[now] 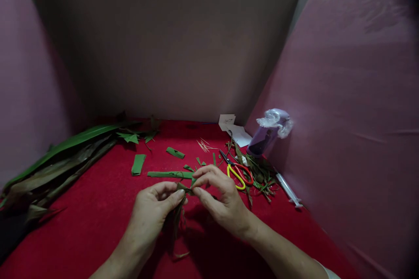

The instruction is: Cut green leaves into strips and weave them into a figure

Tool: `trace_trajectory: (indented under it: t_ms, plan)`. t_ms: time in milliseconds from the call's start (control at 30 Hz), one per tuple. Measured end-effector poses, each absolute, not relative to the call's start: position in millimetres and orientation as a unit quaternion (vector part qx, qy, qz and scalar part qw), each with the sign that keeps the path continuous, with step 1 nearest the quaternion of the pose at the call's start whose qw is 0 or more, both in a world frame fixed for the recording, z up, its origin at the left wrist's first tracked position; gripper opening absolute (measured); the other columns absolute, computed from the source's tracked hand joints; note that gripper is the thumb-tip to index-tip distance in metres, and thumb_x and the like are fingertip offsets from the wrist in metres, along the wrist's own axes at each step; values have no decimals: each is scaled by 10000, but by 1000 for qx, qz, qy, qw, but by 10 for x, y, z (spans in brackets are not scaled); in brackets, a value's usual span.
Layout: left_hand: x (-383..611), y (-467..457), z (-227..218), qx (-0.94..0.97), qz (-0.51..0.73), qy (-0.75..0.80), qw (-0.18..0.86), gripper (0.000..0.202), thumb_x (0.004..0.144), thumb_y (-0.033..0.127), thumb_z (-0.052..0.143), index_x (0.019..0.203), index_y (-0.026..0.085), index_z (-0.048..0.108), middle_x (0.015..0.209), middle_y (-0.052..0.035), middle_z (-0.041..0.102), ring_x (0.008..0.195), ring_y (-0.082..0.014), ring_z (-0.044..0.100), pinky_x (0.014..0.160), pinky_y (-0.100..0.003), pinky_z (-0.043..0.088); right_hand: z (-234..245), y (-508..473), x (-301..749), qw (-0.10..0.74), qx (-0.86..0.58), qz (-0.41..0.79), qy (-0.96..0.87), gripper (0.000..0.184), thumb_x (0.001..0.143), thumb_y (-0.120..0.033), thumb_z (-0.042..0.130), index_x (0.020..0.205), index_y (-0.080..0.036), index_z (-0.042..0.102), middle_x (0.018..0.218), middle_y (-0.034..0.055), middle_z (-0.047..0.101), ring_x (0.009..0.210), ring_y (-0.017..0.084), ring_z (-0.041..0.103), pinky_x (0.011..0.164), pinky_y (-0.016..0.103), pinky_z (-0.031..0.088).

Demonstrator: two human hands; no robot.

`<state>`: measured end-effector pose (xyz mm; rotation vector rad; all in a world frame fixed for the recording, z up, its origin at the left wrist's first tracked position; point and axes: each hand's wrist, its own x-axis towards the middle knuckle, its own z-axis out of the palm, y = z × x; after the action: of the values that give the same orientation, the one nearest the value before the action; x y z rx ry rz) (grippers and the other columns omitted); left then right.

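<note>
- A red cloth-covered surface (pixel 98 218) fills the lower frame, walled in by pink and grey panels.
- A bundle of long green and dried leaves (pixel 59 157) lies along the left edge.
- The left hand (pixel 153 211), at lower centre, is curled, with thumb and forefinger pinched on a small folded leaf piece (pixel 183 188).
- The right hand (pixel 219 198), just right of it, pinches the same piece at its other end, the other fingers loosely bent.
- The leaf piece is held just above the surface between the two hands, with dried ends trailing below.
- The step in hand looks like folding or knotting this piece. A further fold would call for a firm, steady pinch from both hands.
- A purple bottle (pixel 266 135) stands at the right wall.
- Yellow and red handled scissors (pixel 237 173) lie just beyond the right hand.
- A cut green strip (pixel 170 175) lies just behind the hands.
- Toothpicks (pixel 204 144) lie scattered farther back.
</note>
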<state>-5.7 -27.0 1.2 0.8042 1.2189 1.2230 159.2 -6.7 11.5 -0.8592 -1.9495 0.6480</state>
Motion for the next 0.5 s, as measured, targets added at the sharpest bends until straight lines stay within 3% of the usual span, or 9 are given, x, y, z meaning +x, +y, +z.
trace_trajectory:
  t_ms: [500]
  plan:
    - [-69,-265,10,347,527,517,579,297,508,314,818,655,118,649,538,27,586,485,-81,481,452,-172,363,52,-98,1583,426,-351,115,-826,101,809,-119,572,867,-196,603,999,65,576,956,200,525,834,379,400]
